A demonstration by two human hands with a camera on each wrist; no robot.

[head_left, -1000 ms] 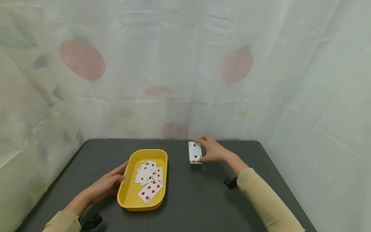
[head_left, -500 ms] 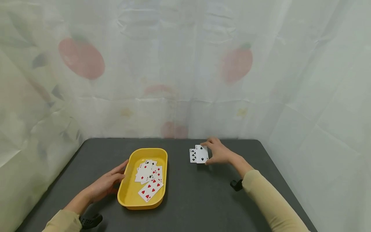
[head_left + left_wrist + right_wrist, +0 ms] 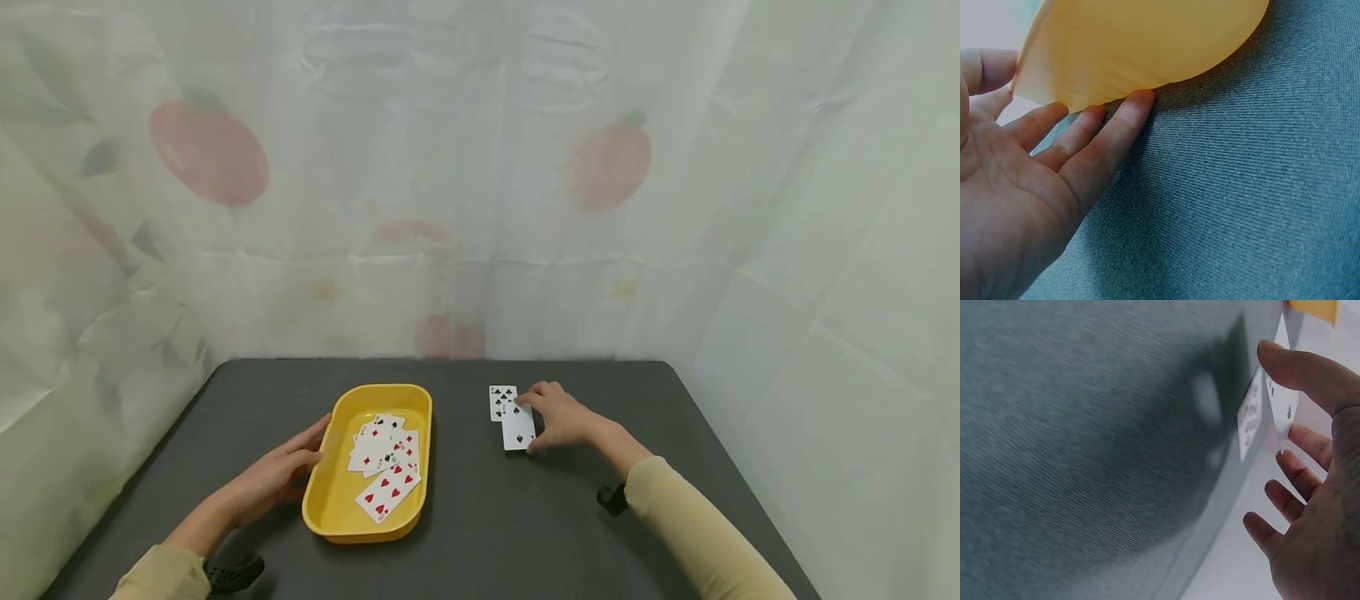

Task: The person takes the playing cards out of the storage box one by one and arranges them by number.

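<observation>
The right hand [image 3: 558, 415] held one white playing card with black spades [image 3: 517, 428] by its edge, with the thumb and a fingertip pinching it. The other fingers were spread loosely. In the right wrist view the same card [image 3: 1285, 403] stood up off the dark grey cloth-covered table [image 3: 487, 517], pinched near its top.

A second before, that card lay flat on top of a small pile at the far side of the table, and the hand was just touching it. Half a second before, the card had slid off to the right side of the pile. Now it was closer to the person and lifted a bit, so the next card, a white playing card with black clubs [image 3: 501, 400], showed on top of the pile. The two cards overlapped a little at one corner.

The left hand [image 3: 277, 475] did not move at all. Its fingers were straight and rested against the left wall of the yellow oval plastic tray [image 3: 330, 508]. In the left wrist view the fingertips [image 3: 1138, 103] touched the tray's yellow underside [image 3: 1141, 44] where it met the table. It gripped nothing.

Inside the tray lay a loose heap of white playing cards, mostly red hearts [image 3: 386, 467], face up. They lay the same as before.

So it looked like the spade card had been taken off the pile and was on its way, but it was not in the tray yet. The tray was well apart from it, to the left.
</observation>
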